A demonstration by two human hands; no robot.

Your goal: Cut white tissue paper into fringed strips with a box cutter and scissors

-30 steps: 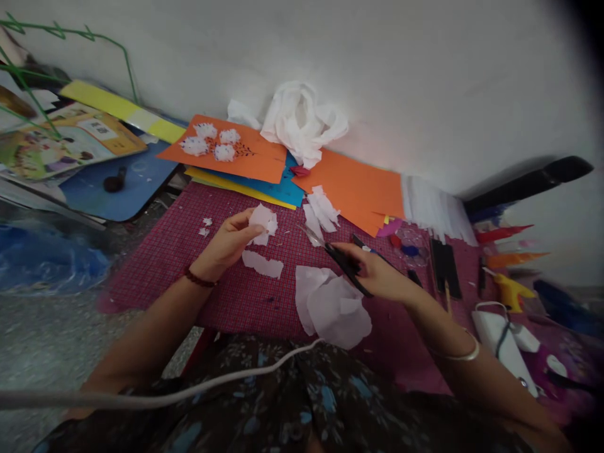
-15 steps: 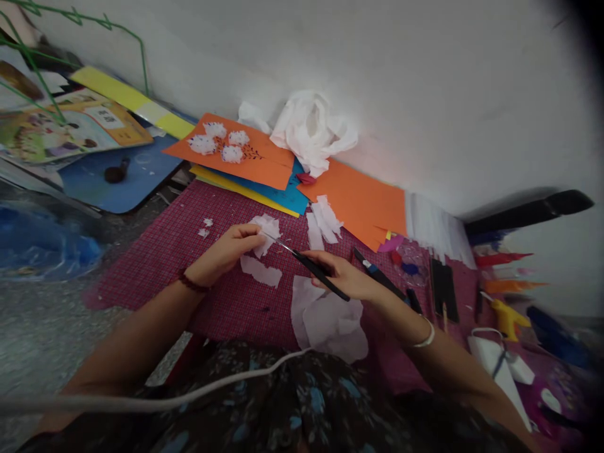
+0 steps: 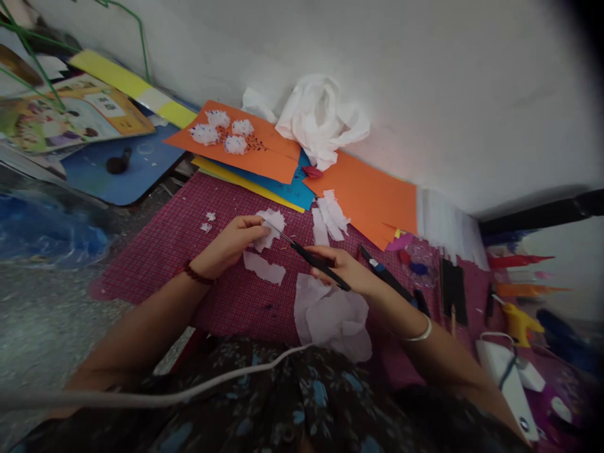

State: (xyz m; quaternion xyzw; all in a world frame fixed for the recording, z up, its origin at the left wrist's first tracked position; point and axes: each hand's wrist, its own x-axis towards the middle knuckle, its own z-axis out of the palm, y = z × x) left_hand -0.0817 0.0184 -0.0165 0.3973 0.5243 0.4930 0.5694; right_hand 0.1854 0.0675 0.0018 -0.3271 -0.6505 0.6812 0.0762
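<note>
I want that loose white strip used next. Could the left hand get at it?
Probably yes: the white strip lies uncovered on the cloth just beside the left hand, though that hand holds a tissue piece.

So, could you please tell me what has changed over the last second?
The right hand brought the scissors leftward, from apart, until the blade tips met the small white tissue piece pinched in the left hand. Both grips stayed, and the tissue sheets on the red cloth lie as before.
</note>
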